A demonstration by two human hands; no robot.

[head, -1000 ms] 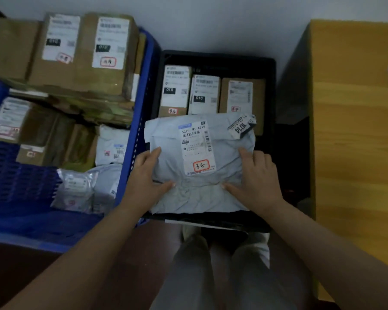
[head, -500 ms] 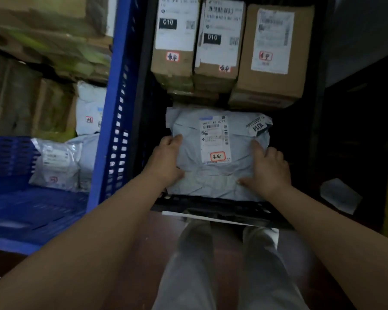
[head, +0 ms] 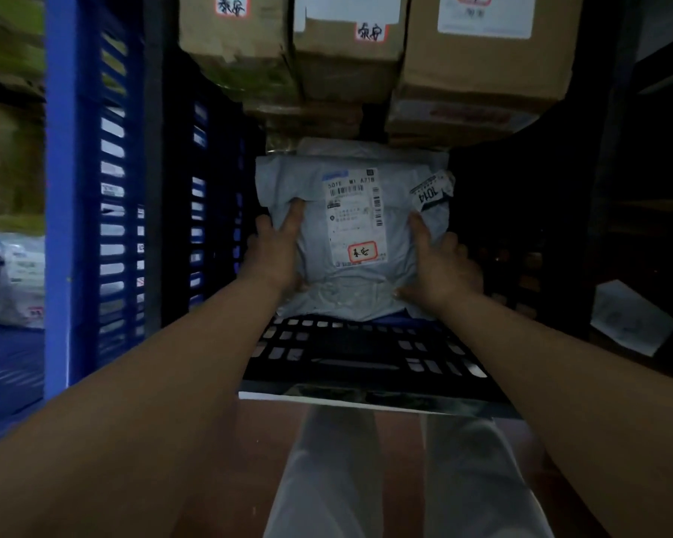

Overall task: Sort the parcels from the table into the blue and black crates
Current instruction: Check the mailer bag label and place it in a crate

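A grey plastic mailer parcel (head: 350, 285) with a white shipping label lies low inside the black crate (head: 358, 355), just in front of three cardboard boxes (head: 342, 44) that stand in a row at the crate's far side. My left hand (head: 272, 254) holds the parcel's left edge, with two fingers lying on its top. My right hand (head: 440, 266) grips the right edge, thumb on top. The blue crate (head: 94, 211) stands directly to the left, its slotted wall against the black one.
A white bagged parcel (head: 20, 281) lies in the blue crate at the far left, with blurred cardboard behind it. A white sheet of paper (head: 630, 320) lies in the dark space right of the black crate. My legs (head: 366, 479) are below its near rim.
Both hands have lowered the grey parcel from above the rim down into the black crate. My head has leaned in closer, so the table has gone out of view.
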